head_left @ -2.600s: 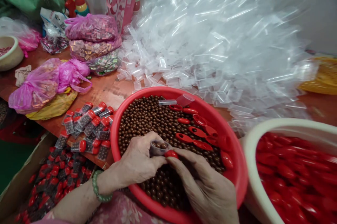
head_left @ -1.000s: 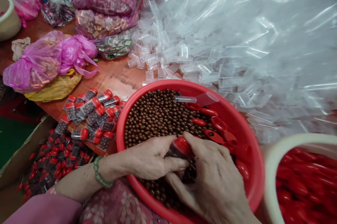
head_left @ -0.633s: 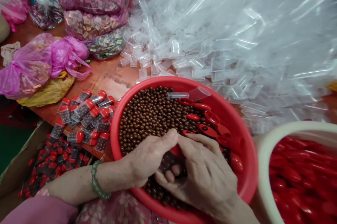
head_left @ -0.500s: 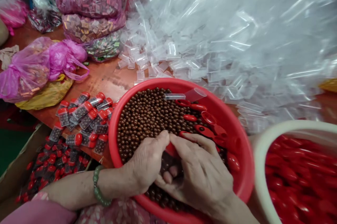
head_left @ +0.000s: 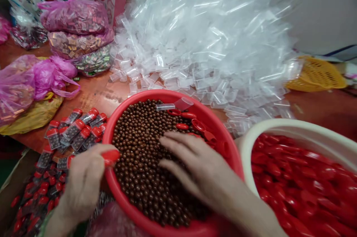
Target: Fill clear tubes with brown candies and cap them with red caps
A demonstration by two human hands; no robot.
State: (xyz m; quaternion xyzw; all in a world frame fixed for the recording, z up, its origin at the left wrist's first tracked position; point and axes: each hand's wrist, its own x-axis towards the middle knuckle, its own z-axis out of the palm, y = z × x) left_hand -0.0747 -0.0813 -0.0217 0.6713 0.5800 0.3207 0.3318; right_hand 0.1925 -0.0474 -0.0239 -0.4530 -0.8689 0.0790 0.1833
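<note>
My left hand (head_left: 85,177) is closed at the left rim of the red basin (head_left: 113,133), above the filled containers. From its fingers sticks the red cap (head_left: 111,156) of a small container, whose body is hidden by the hand. Over the small brown balls (head_left: 139,136) in the basin, my right hand (head_left: 192,162) is spread, fingers apart, with nothing visible in it; its fingertips are close to the balls. Loose red caps (head_left: 199,125) and clear empty tubes (head_left: 166,107) lie on the balls at the basin's far right side.
Filled red-capped containers (head_left: 79,133) are heaped left of the basin, with more in a box below. A white tub (head_left: 248,144) of red caps stands at right. Behind spreads a large pile of clear tubes (head_left: 195,44). Pink bags (head_left: 75,14) and a yellow basket (head_left: 320,75) flank it.
My hands have separated. The left has moved left to the basin's rim with the red-capped container; the right has opened over the balls. The view has shifted to the right.
</note>
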